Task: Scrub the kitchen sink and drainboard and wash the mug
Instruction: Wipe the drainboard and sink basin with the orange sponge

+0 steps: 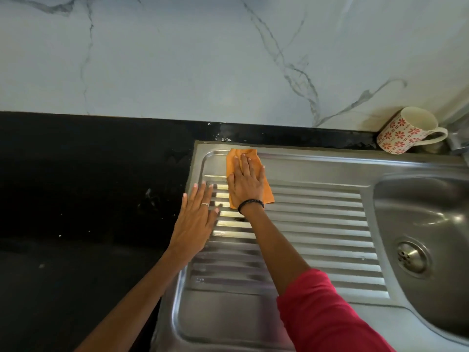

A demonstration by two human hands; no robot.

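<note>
A steel drainboard (317, 214) with raised ribs fills the middle of the head view. The sink basin (431, 214) with its drain (411, 257) lies at the right. My right hand (245, 184) presses flat, fingers straight, on an orange cloth (268, 193) at the drainboard's far left corner. My left hand (196, 219) rests flat with straight fingers on the drainboard's left edge, beside the cloth. A white mug (401, 133) with red flower prints stands on the counter behind the sink at the far right, handle to the right.
Black countertop (88, 199) stretches to the left of the drainboard. A white marble wall (203, 59) rises behind. Part of a metal tap (456, 143) shows at the right edge next to the mug.
</note>
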